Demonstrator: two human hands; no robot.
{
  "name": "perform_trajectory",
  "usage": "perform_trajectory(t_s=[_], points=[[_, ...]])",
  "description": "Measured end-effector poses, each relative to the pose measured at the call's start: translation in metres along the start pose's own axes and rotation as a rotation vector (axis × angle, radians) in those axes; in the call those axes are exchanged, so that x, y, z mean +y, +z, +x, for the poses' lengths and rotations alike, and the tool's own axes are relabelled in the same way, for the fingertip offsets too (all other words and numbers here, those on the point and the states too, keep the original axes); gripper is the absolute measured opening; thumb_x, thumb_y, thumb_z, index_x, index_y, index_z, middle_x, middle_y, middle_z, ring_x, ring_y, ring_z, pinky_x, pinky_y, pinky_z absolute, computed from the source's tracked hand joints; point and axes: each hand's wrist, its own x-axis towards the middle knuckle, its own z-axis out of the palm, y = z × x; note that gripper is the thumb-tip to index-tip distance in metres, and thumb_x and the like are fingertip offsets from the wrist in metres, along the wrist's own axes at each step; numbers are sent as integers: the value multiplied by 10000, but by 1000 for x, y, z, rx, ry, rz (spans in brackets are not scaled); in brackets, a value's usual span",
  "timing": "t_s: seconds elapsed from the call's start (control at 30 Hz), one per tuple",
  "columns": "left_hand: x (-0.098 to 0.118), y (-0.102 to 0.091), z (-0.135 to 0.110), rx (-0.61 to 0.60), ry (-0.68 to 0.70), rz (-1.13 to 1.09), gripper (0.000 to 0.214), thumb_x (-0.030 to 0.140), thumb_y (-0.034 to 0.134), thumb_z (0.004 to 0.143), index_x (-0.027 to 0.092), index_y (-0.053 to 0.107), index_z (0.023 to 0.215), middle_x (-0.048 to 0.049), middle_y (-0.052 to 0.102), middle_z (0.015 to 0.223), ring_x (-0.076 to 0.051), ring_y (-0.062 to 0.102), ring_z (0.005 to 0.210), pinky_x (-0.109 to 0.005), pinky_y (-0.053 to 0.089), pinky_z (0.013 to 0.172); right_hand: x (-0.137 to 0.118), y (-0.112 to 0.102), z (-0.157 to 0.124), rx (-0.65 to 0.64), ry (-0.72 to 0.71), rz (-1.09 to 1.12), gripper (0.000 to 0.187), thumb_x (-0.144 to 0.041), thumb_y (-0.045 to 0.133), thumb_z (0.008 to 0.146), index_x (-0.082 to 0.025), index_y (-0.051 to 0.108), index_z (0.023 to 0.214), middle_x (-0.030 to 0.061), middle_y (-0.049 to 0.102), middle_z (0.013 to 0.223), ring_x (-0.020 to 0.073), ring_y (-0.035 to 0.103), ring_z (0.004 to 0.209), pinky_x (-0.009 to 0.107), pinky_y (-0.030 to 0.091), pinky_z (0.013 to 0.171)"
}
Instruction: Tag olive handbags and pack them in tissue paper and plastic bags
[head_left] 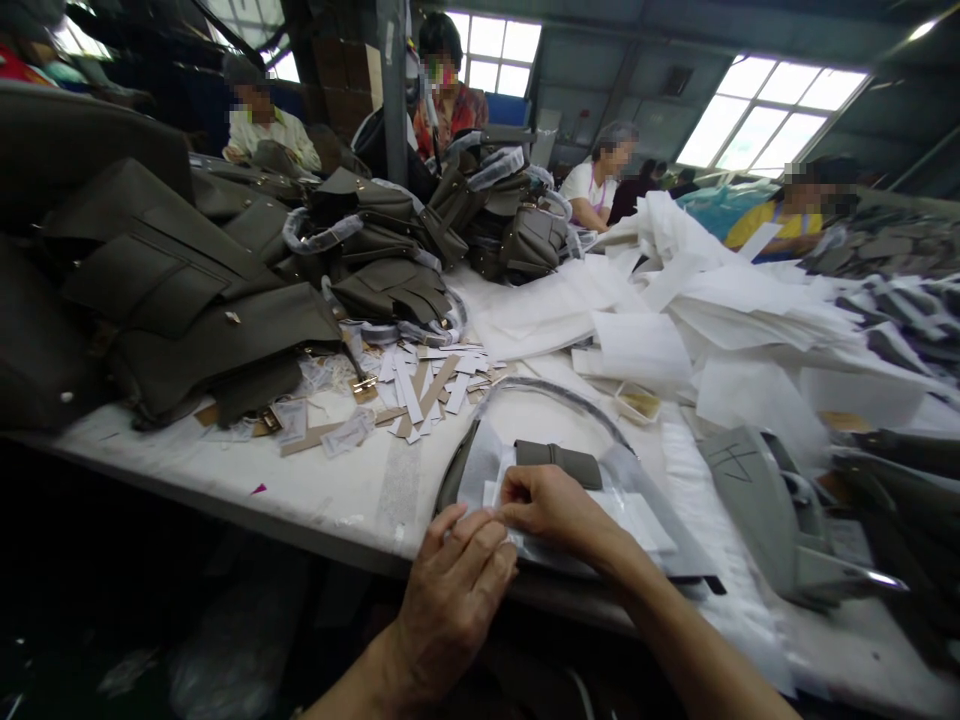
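A dark olive handbag (559,462) lies flat at the near edge of the white-covered table (322,490), wrapped in clear plastic film (480,470) and white paper. Its handle arcs above it. My left hand (450,590) rests at the bag's near edge with the fingers curled together, fingertips pressing the film. My right hand (555,510) lies on the white paper (637,520) over the bag, thumb and fingers pinched on the film's edge where both hands meet.
A heap of olive bags (187,290) fills the left and back. Loose paper strips and tags (420,385) lie in the middle. White wrapping sheets (675,300) pile at right, grey bag parts (765,500) beside them. Several people work across the table.
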Motion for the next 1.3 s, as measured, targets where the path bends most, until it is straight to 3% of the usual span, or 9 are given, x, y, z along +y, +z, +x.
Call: perform_trajectory(t_s=[0.13, 0.27, 0.5, 0.63, 0.7, 0.8, 0.93, 1.1, 1.3], points=[[6, -2, -8, -139, 51, 94, 284, 176, 416, 1005, 151, 637, 1182, -46, 714, 1046, -193, 638, 1013, -377, 421, 1006, -4, -1, 1, 20, 25, -10, 80, -275, 691, 715, -205, 652, 726, -46, 615, 646, 105, 511, 600, 224, 278, 535], [7, 0, -13, -171, 31, 164, 343, 192, 356, 1018, 167, 623, 1232, -60, 702, 1121, -208, 626, 1050, -389, 429, 988, -13, -4, 3, 59, 84, -80, 157, -315, 747, 677, -215, 649, 748, -41, 629, 666, 114, 517, 612, 237, 259, 538], [9, 3, -14, -237, -11, 221, 337, 170, 418, 973, 163, 592, 1261, -78, 690, 1178, -225, 609, 1092, -420, 434, 981, -20, -3, 8, 125, 112, -119, 227, -361, 789, 665, -200, 656, 754, -25, 616, 651, 129, 538, 635, 241, 303, 561], [10, 1, -14, -277, -12, 245, 368, 125, 480, 924, 166, 574, 1278, -72, 691, 1179, -239, 617, 1080, -434, 450, 955, -14, -19, -11, 172, 98, 132, 224, -387, 675, 788, -198, 662, 908, -26, 625, 681, 111, 554, 568, 208, 363, 491], [11, 2, -14, -274, -13, 249, 383, 115, 504, 908, 168, 571, 1281, -72, 689, 1178, -239, 616, 1078, -430, 450, 957, 4, -39, -37, 296, 103, 322, 274, -435, 612, 825, -197, 658, 952, -10, 635, 709, 126, 573, 562, 211, 398, 455], [12, 3, -15, -260, -25, 255, 391, 103, 527, 889, 167, 580, 1271, -71, 682, 1182, -238, 611, 1084, -425, 441, 975, 56, -83, -92, 622, 179, 342, 402, -542, 653, 756, -177, 686, 921, 41, 671, 748, 165, 601, 604, 256, 476, 502], [8, 3, -18, -241, 2, 288, 426, 67, 492, 879, 190, 593, 1273, -59, 677, 1192, -236, 610, 1086, -415, 427, 988, 133, -136, -173, 995, 552, 86, 479, -612, 627, 696, -190, 711, 907, 82, 705, 777, 241, 640, 685, 339, 499, 609], [-15, 13, -30, -187, 157, 341, 592, 6, 411, 807, 224, 556, 1338, -73, 662, 1224, -255, 612, 1085, -434, 428, 971, 183, -152, -223, 1027, 785, 20, 276, -444, 621, 688, -194, 713, 761, 87, 716, 803, 277, 646, 866, 332, 472, 719], [-23, 23, -40, -182, 126, 306, 699, 39, 409, 793, 274, 417, 1451, -87, 639, 1276, -284, 607, 1124, -466, 448, 958, 208, -141, -201, 923, 728, 261, 369, -515, 619, 706, -160, 683, 632, 36, 652, 615, 186, 593, 635, 272, 441, 575]])
